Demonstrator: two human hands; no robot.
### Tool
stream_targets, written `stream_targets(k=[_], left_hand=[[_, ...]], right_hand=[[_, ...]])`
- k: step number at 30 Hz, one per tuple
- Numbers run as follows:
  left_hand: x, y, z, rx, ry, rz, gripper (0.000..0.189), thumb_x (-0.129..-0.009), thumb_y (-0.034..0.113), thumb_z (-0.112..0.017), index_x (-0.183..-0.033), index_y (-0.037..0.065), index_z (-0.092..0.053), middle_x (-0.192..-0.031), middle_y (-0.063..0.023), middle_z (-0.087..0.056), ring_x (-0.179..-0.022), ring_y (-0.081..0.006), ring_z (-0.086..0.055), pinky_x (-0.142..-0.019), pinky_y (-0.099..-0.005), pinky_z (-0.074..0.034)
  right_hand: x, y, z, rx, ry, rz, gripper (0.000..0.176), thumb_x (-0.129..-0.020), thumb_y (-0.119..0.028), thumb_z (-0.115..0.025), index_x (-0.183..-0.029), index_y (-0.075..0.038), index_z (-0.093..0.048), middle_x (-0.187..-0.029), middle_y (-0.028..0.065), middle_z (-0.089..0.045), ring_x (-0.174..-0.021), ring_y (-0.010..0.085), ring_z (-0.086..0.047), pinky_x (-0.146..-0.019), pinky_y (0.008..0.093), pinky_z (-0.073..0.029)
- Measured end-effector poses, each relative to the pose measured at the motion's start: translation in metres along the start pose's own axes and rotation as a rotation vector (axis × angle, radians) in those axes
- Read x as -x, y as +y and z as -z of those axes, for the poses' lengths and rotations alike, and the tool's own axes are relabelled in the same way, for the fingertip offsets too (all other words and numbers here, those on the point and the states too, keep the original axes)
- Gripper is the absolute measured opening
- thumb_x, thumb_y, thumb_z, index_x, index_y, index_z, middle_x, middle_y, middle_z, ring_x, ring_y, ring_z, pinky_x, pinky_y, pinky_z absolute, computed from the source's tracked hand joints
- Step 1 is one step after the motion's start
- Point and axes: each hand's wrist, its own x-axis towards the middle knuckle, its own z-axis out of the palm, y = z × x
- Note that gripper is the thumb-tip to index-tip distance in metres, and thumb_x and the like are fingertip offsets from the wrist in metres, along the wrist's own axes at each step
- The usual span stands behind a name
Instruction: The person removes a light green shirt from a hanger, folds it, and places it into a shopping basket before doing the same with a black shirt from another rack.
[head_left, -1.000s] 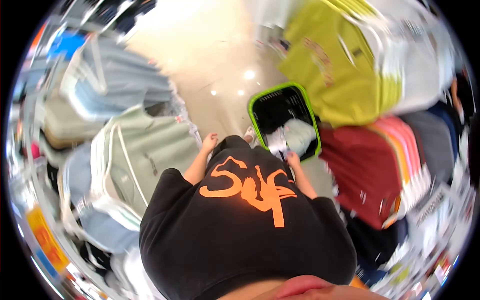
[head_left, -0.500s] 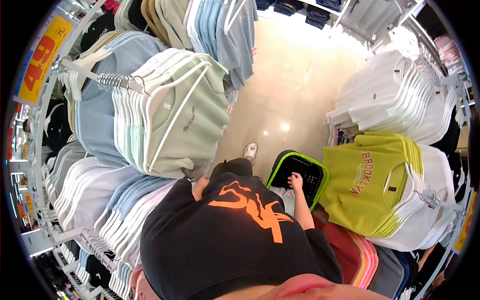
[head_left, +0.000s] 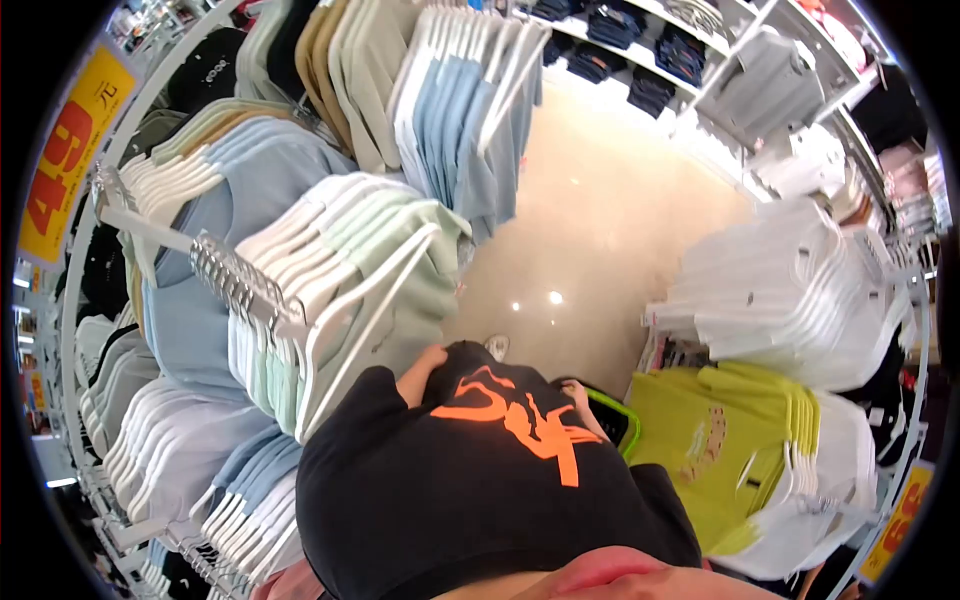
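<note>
My left hand (head_left: 428, 362) is low beside my dark trousers, close to the light green sweatshirts (head_left: 400, 310) on the left rail. Its fingers are too small and partly hidden to tell if they grip. My right hand (head_left: 574, 393) is in front of my body at the near edge of a black basket with a bright green rim (head_left: 630, 430). Its fingers look curled; what they hold, if anything, does not show. My black top with an orange print (head_left: 530, 420) covers part of the basket.
Left rails carry blue sweatshirts (head_left: 190, 325) and white garments (head_left: 185, 425) on white hangers. Lime green sweatshirts (head_left: 700, 440) and white tops (head_left: 790, 290) hang at the right. Folded jeans (head_left: 680, 55) lie on back shelves. A yellow price sign (head_left: 75, 150) stands upper left.
My right hand has drawn back from over the basket towards my body. My left hand sits slightly farther forward. The view has shifted, and more of the basket is hidden behind my top.
</note>
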Motion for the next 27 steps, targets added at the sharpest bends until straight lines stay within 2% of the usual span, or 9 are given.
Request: stream_targets(k=[1,4,7,8,12,15,20,23,27], left_hand=[[0.0,0.026,0.015,0.05,0.1,-0.169,0.029,-0.074,0.018,-0.047,-0.096,0.003,-0.058,-0.094,-0.021,-0.058,-0.089,-0.0347,-0.055,-0.076,-0.0404,-0.043],[0.026,0.13,0.07,0.344,0.431,-0.61,0.024,-0.077,0.011,-0.05,-0.099,0.002,-0.055,-0.094,-0.0179,-0.058,-0.09,-0.0321,-0.054,-0.079,-0.0373,-0.043],[0.068,0.238,0.153,0.317,0.813,-0.899,0.033,-0.076,0.01,-0.052,-0.109,0.007,-0.049,-0.112,-0.0142,-0.047,-0.105,-0.0308,-0.044,-0.089,-0.0365,-0.036],[0.091,0.271,0.181,0.286,0.983,-0.866,0.037,-0.075,0.011,-0.054,-0.111,0.007,-0.047,-0.115,-0.0133,-0.046,-0.107,-0.0312,-0.043,-0.091,-0.0373,-0.035],[0.124,0.348,0.261,0.156,1.513,-0.669,0.055,-0.071,0.016,-0.06,-0.121,0.01,-0.039,-0.125,-0.0116,-0.036,-0.114,-0.0345,-0.034,-0.094,-0.0417,-0.03],[0.116,0.375,0.29,0.178,1.567,-0.479,0.06,-0.07,0.017,-0.061,-0.124,0.011,-0.037,-0.129,-0.0115,-0.031,-0.118,-0.0356,-0.029,-0.095,-0.0433,-0.028],[0.07,0.385,0.29,-0.053,1.602,-0.175,0.055,-0.073,0.011,-0.056,-0.124,0.016,-0.038,-0.133,-0.0102,-0.027,-0.12,-0.0359,-0.027,-0.096,-0.043,-0.027],[0.078,0.374,0.281,-0.084,1.637,-0.103,0.046,-0.075,0.005,-0.049,-0.12,0.017,-0.043,-0.129,-0.0091,-0.036,-0.113,-0.0339,-0.039,-0.089,-0.0403,-0.036],[0.082,0.365,0.271,0.244,1.658,-0.175,0.032,-0.077,0.002,-0.044,-0.106,0.012,-0.049,-0.115,-0.0089,-0.051,-0.092,-0.0297,-0.054,-0.073,-0.0378,-0.047]], right_hand=[[-0.005,-0.043,0.015,0.116,0.048,-0.167,0.029,-0.072,-0.018,-0.051,-0.096,-0.003,-0.059,-0.083,0.015,-0.062,-0.079,0.0252,-0.059,-0.071,0.0326,-0.046],[-0.046,-0.068,0.035,-0.181,0.068,-0.418,0.025,-0.077,-0.016,-0.047,-0.093,-0.001,-0.059,-0.068,0.0108,-0.06,-0.056,0.0147,-0.056,-0.05,0.0273,-0.044],[-0.109,-0.048,0.032,0.207,0.126,-0.105,0.024,-0.074,-0.017,-0.051,-0.084,0.002,-0.061,-0.065,0.0103,-0.06,-0.056,0.0175,-0.057,-0.054,0.0294,-0.045],[-0.118,-0.071,0.035,0.055,0.116,-0.178,0.028,-0.069,-0.016,-0.05,-0.092,-0.004,-0.061,-0.08,0.0174,-0.061,-0.08,0.0273,-0.059,-0.074,0.0347,-0.045],[-0.171,-0.195,0.061,0.116,-0.029,0.028,0.049,-0.071,-0.008,-0.053,-0.119,-0.007,-0.042,-0.104,0.0201,-0.053,-0.095,0.0302,-0.052,-0.083,0.0372,-0.04],[-0.23,-0.318,0.09,-0.029,-0.006,0.625,0.057,-0.076,-0.003,-0.048,-0.127,0.005,-0.023,-0.127,0.023,-0.031,-0.118,0.032,-0.034,-0.098,0.0378,-0.027],[-0.277,-0.599,0.175,-0.13,0.287,1.24,0.057,-0.072,-0.001,-0.047,-0.126,0.005,-0.028,-0.127,0.0203,-0.034,-0.119,0.0309,-0.032,-0.102,0.0358,-0.019],[-0.313,-0.658,0.19,-0.017,0.229,1.383,0.063,-0.063,0.002,-0.047,-0.124,0.002,-0.032,-0.125,0.0197,-0.037,-0.12,0.0328,-0.03,-0.1,0.037,-0.02],[-0.344,-0.668,0.177,0.099,0.121,1.417,0.063,-0.061,0.003,-0.048,-0.122,0.0,-0.036,-0.12,0.0191,-0.041,-0.114,0.0332,-0.035,-0.096,0.0379,-0.026]])
